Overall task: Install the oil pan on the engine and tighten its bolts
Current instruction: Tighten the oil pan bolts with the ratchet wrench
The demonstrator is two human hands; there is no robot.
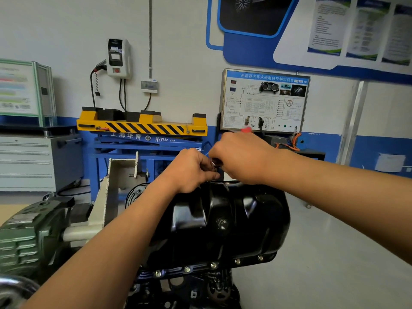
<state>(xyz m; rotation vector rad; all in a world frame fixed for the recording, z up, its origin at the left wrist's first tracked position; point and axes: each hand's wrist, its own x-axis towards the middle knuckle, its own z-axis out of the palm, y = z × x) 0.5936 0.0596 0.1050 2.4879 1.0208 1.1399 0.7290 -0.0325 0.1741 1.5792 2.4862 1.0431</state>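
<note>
A glossy black oil pan sits on top of the upturned engine, with several bolts along its near flange and a drain plug on its side. Over the pan's far edge, my right hand grips a tool with a red handle tip and a shiny metal socket end. My left hand pinches that socket end from the left. The far flange under both hands is hidden.
A green gearbox and a cream bracket of the engine stand lie to the left. Behind are a yellow-and-blue lift table, a grey drawer cabinet, a training panel and a wall charger. Bare floor lies to the right.
</note>
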